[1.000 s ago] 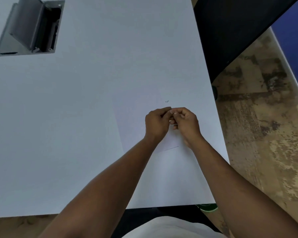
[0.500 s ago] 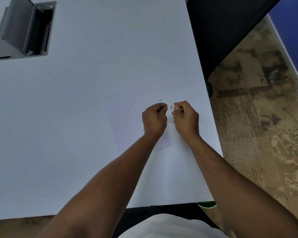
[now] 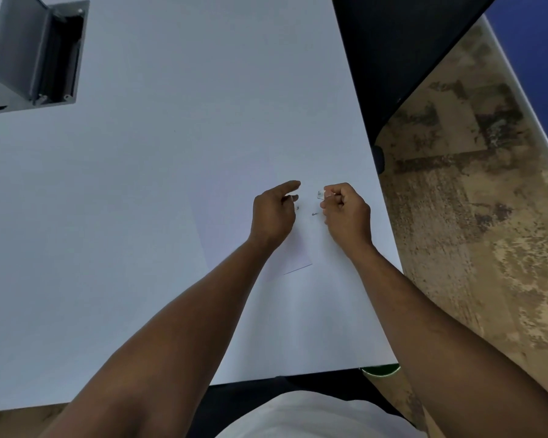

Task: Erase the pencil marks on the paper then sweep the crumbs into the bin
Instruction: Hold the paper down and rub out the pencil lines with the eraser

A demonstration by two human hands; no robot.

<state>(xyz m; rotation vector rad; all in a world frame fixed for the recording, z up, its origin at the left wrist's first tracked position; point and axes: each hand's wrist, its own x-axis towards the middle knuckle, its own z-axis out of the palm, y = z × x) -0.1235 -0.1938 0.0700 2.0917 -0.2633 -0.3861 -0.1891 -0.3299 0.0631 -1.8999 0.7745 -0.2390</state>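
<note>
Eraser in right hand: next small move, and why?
Probably bring the eraser down onto the pencil mark just below it and rub. The right hand pinches it above the paper; the mark is unerased and the left hand steadies the sheet.

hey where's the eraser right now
In the head view the eraser is pinched in the right hand, just above the paper near the table's right edge, with the left hand beside it.
</note>
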